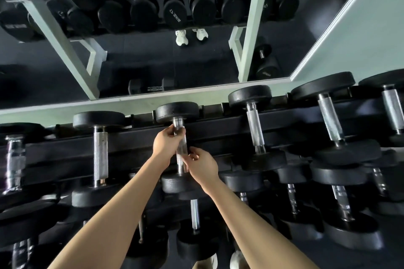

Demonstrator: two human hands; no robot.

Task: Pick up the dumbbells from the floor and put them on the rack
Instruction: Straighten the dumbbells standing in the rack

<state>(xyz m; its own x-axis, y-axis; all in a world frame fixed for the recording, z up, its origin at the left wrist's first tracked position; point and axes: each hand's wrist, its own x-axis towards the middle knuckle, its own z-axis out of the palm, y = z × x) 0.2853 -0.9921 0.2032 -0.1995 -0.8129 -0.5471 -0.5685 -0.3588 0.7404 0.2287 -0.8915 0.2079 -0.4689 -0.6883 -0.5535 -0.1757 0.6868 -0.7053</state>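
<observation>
Dumbbell (177,113) on the top tier of the rack (135,135), lying front to back across the two black rails, far head against the back rail, near head over the front one. Both hands on its metal handle. Left hand (165,143) high on the bar near the far head, fingers curled round it. Right hand (202,165) lower on the bar toward the near head, fingertips and thumb pinching it lightly, palm not wrapped. Whether the weight rests fully on the rails or is partly carried by the hands, cannot tell.

Neighbours close on either side: one dumbbell (99,150) to the left, another (254,124) to the right, each with a gap. More sit on the lower tier beneath. Mirror (153,54) behind the rack shows a second rack and white shoes.

Judgement: placing step is near its end for this one.

Risks from here:
- Letting go before both heads sit square on the rails; the round heads could roll sideways into a neighbour.
- The right hand's light pinch may slip if the weight shifts.
- Fingers under the bar could get caught against the rail.
- If the near head overhangs, the dumbbell could tip forward onto the lower tier or toward the feet.
</observation>
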